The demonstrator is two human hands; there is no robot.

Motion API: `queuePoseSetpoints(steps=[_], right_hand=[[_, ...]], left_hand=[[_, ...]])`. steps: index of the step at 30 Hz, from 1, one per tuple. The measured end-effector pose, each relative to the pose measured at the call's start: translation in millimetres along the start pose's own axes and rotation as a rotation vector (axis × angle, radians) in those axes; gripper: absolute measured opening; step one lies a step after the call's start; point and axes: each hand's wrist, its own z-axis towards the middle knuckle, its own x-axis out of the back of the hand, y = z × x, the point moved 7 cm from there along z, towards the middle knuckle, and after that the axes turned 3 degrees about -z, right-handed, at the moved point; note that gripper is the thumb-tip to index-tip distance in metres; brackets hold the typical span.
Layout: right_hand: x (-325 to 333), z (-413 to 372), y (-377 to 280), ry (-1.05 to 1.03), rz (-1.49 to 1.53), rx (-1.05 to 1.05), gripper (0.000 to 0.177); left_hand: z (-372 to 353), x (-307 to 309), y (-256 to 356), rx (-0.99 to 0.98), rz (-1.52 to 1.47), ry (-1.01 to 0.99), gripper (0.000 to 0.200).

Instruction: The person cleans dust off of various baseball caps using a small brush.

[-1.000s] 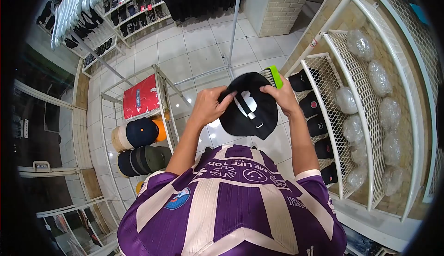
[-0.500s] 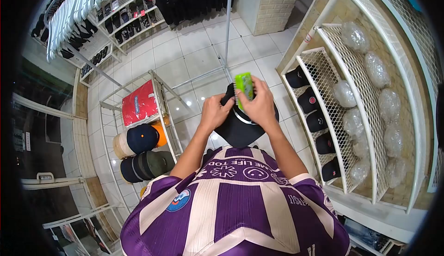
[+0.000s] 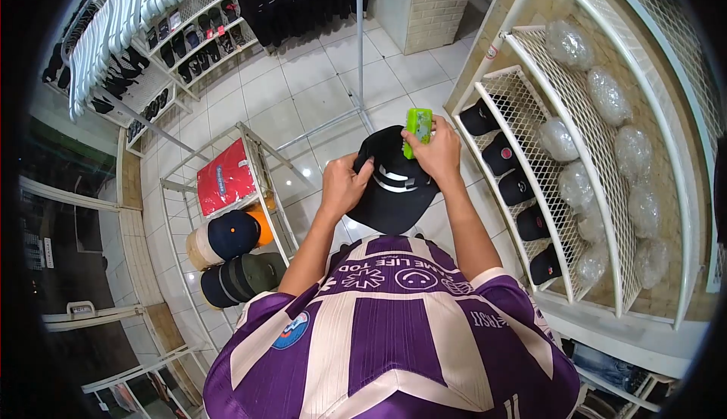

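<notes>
A black cap with a white mark on its front is held in front of my chest, its brim toward me. My left hand grips the cap's left edge, thumb on top. In my right hand is a bright green brush, held over the right side of the cap's crown. Its bristles cannot be made out now.
At the left, a white wire rack holds a red packaged item and several caps. A white mesh shelf at the right bears black caps and plastic-wrapped bundles. A metal pole stands ahead, and white hangers hang upper left.
The cap has turned and opened out, showing more of its crown and white mark. The green brush has shifted right and slightly up with my right hand. My left hand has moved slightly left.
</notes>
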Motion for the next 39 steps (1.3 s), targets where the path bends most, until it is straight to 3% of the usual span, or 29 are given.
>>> queuePoseSetpoints(steps=[2, 3, 4, 6, 8, 10, 12, 14, 16, 17, 18, 22, 24, 27, 28, 30, 32, 33, 36, 37, 39], right_hand=[[3, -9, -11, -0.015, 0.155, 0.063, 0.062], [-2, -17, -21, -0.137, 0.343, -0.005, 0.063], [-7, -24, -32, -0.169, 0.385, 0.079, 0.062], [-8, -16, -18, -0.102, 0.224, 0.038, 0.064], [-7, 4, 19, 0.092, 0.037, 0.054, 0.070], [10, 3, 11, 0.064, 0.064, 0.020, 0.070], [19, -16, -22, -0.072, 0.344, -0.056, 0.068], [2, -23, -33, -0.183, 0.372, -0.021, 0.067], [-6, -4, 3, 0.005, 0.205, 0.013, 0.066], [4, 3, 15, 0.111, 0.098, -0.001, 0.065], [10, 6, 23, 0.134, 0.027, -0.030, 0.066], [21, -15, -24, -0.031, 0.347, -0.083, 0.065], [-1, -17, -26, -0.109, 0.341, -0.034, 0.066], [0, 4, 21, 0.164, 0.113, -0.082, 0.067], [2, 7, 29, 0.136, 0.095, -0.146, 0.068], [11, 1, 17, 0.168, 0.160, -0.068, 0.067], [11, -13, -16, -0.019, 0.350, -0.128, 0.067], [4, -17, -28, -0.020, 0.397, -0.051, 0.067], [-7, 2, 15, 0.168, 0.150, -0.042, 0.066], [2, 7, 22, 0.254, 0.030, 0.000, 0.066], [8, 8, 33, 0.181, 0.102, -0.110, 0.068]], left_hand=[[3, 0, -5, 0.032, 0.074, 0.008, 0.033], [4, -2, -7, 0.035, 0.075, 0.006, 0.033], [3, -5, -5, -0.023, 0.069, 0.014, 0.034], [0, -5, -1, -0.084, 0.063, 0.019, 0.034], [0, 5, 4, -0.071, 0.019, 0.064, 0.030], [0, 9, 8, -0.023, 0.048, 0.060, 0.029], [-1, 5, 9, 0.013, 0.102, 0.035, 0.029], [-4, -4, 18, -0.093, 0.038, 0.025, 0.026], [-2, 1, 7, -0.032, -0.055, 0.066, 0.024], [-4, 8, 10, -0.124, -0.076, 0.189, 0.024], [-7, 12, 13, -0.126, -0.075, 0.189, 0.024], [-4, 12, 5, 0.053, 0.028, 0.136, 0.022], [-6, 4, 24, -0.162, -0.006, 0.155, 0.022], [-4, 10, 16, -0.129, -0.106, 0.214, 0.023], [-7, 15, 13, -0.146, -0.127, 0.270, 0.023], [-3, 12, 2, -0.030, -0.056, 0.224, 0.025], [-6, 6, 3, -0.054, 0.005, 0.195, 0.027], [-9, 0, 8, -0.084, 0.004, 0.176, 0.028], [-6, 4, 9, -0.094, -0.155, 0.209, 0.028], [-7, 11, 11, -0.184, -0.118, 0.294, 0.026], [-8, 15, 10, -0.093, -0.033, 0.256, 0.027]])
